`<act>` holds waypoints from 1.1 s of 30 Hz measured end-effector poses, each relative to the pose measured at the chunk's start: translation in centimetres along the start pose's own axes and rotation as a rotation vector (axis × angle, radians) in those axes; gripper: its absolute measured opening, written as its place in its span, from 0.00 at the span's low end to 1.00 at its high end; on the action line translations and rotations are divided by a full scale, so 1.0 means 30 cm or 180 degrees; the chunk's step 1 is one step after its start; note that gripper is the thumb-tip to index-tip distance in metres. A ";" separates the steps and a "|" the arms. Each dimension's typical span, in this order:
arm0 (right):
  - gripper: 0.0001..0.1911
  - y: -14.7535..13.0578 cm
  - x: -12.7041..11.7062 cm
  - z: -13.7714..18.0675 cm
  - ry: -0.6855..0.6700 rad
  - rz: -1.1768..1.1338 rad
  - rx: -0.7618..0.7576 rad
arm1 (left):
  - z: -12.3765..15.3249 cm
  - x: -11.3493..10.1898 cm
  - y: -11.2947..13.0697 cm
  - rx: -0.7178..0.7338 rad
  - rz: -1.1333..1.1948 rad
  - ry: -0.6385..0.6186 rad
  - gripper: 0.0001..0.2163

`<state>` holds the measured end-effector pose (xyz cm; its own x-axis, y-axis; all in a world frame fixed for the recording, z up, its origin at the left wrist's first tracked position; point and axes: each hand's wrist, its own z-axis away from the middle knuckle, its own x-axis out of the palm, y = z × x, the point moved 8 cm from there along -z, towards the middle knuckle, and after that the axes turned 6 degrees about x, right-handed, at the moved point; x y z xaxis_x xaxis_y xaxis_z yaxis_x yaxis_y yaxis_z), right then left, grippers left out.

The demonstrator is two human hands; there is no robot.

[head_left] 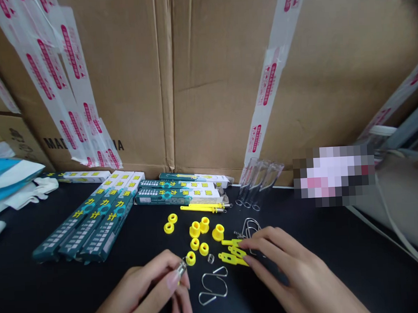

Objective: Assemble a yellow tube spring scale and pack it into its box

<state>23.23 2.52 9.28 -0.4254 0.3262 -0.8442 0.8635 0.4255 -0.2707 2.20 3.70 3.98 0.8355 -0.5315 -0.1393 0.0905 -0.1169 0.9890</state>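
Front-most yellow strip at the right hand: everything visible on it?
The front yellow strip is flat and looks like plastic. It has a small rounded tab at its left end, then a wider section with an opening, then a narrower stem running right. It lies on the black table, its right end slanting slightly toward the camera, in front of two similar strips. The stem reaches the thumb of the right hand; contact is unclear.

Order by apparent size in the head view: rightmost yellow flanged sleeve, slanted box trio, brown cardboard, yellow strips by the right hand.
1. Brown cardboard
2. Slanted box trio
3. Yellow strips, partly hidden
4. Yellow flanged sleeve
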 end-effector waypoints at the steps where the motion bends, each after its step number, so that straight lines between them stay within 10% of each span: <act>1: 0.17 0.008 0.004 -0.005 -0.0059 0.0057 -0.0007 | -0.005 0.000 -0.015 -0.0147 0.0231 0.0037 0.25; 18: 0.19 0.064 0.036 0.036 -0.0178 0.0070 0.0275 | -0.038 -0.017 -0.043 -0.0144 -0.0226 0.0669 0.25; 26: 0.31 0.036 0.056 0.020 -0.0100 0.0124 0.0266 | -0.027 -0.012 -0.034 -0.0248 -0.0353 0.0359 0.17; 33: 0.21 0.051 0.052 0.046 -0.0076 0.0020 0.0213 | -0.023 -0.012 -0.016 -0.0315 -0.0637 0.0203 0.19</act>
<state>24.27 2.52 6.92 -0.4139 0.3081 -0.8566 0.8827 0.3657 -0.2950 2.23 4.54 3.60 0.8278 -0.4516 -0.3329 0.3080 -0.1302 0.9425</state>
